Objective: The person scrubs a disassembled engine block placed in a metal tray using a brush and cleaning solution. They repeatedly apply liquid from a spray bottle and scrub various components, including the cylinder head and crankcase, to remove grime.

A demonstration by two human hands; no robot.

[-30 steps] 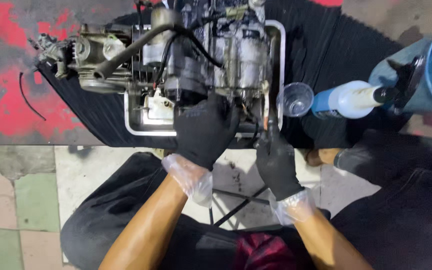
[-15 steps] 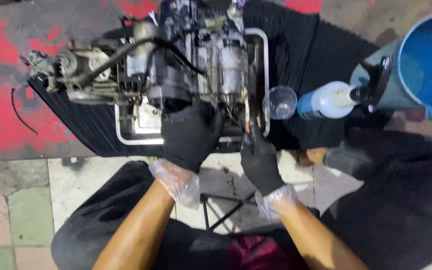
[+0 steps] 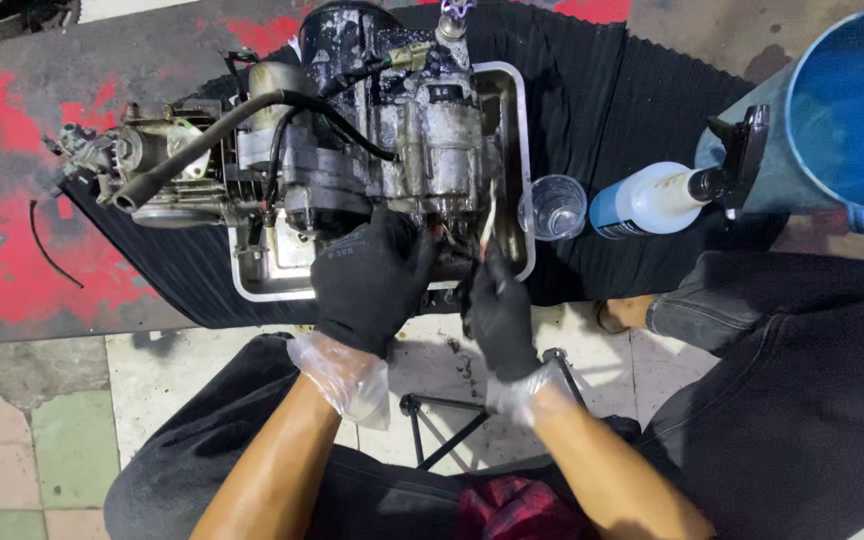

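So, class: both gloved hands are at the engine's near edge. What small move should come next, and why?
Probably steady the engine with the left hand while the right hand eases its thin tool in: the tip already points at the casing above the metal tray.

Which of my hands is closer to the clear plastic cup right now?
Right. The right hand is just below and left of the clear plastic cup, at the engine's lower edge. The left hand lies farther left, pressed against the engine's underside.

- Grimy grey metal engine block (image 3: pixel 372 130) fills the shallow steel tray (image 3: pixel 524 150); black rubber hose (image 3: pixel 222 125) crosses its top.
- Clear plastic cup (image 3: pixel 553 207) and white spray bottle (image 3: pixel 652 198) block the right side.
- Black ribbed mat (image 3: pixel 612 90) beyond the tray lies open.
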